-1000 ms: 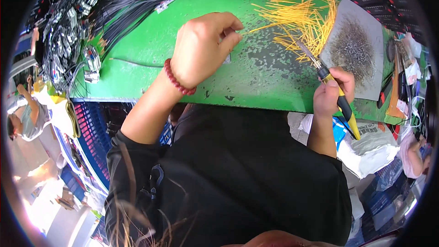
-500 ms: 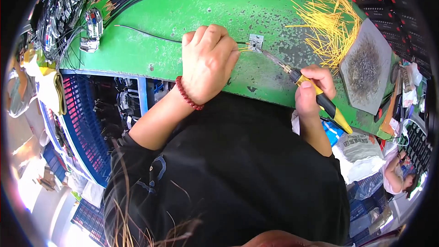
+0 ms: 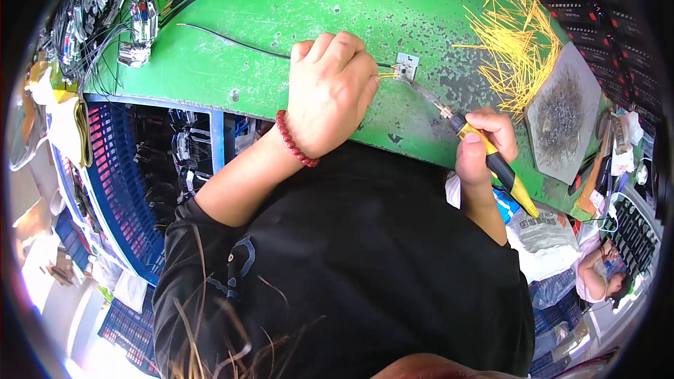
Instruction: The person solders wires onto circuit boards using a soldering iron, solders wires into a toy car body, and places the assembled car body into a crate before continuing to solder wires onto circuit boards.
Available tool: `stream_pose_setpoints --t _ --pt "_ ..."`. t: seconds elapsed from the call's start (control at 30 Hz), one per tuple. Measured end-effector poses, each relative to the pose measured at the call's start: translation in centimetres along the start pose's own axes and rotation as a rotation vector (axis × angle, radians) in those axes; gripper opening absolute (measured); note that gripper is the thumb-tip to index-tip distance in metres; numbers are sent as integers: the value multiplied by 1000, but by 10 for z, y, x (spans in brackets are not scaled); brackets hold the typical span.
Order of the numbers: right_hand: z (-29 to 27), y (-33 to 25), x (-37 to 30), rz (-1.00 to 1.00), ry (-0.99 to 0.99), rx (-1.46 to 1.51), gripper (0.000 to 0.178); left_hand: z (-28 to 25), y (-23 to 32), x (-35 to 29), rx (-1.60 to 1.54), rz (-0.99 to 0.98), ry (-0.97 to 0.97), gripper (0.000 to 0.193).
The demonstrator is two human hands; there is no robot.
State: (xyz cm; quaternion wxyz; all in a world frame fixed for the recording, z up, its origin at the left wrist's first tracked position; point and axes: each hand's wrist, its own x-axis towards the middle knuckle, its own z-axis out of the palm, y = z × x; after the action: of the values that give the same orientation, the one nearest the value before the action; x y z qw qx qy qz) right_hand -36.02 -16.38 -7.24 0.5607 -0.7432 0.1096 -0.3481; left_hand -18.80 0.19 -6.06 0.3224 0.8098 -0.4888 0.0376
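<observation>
Your board (image 3: 407, 63) is on the green surface (image 3: 281, 3), just right of your left hand (image 3: 333, 91). Looks light, stiff and kinda fragile, so I'd hold it by the edges; those yellow wires (image 3: 387, 76) look thin and bendy. Left hand's curled over with fingertips hidden, can't tell what it's pinching. Right hand (image 3: 487, 139) grips the iron (image 3: 502, 170) by its handle, tip at the board. There's print on the bag (image 3: 542, 233); any markings on the board are too small to read.
</observation>
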Motion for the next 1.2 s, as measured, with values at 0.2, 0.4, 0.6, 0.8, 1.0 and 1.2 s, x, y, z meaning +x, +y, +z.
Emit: stream_pose_setpoints --t 0.2,0.4,0.6,0.8,1.0,1.2 --pt "0 -5 1 39 -60 -55 21 -1 0 0 -5 3 2 11" --pt "0 2 -4 -41 58 50 30 0 1 0 -8 9 11 11" --pt "13 -8 15 205 -96 53 35 0 -2 3 1 11 18 11" --pt "37 -4 57 -266 -389 -412 39 -8 0 0 69 1 14 14" --pt "24 3 38 -197 -305 -387 25 -42 -8 -2 -201 -97 68 14" --pt "17 23 27 128 -78 -18 32 -129 -99 -2 146 -295 303 10"
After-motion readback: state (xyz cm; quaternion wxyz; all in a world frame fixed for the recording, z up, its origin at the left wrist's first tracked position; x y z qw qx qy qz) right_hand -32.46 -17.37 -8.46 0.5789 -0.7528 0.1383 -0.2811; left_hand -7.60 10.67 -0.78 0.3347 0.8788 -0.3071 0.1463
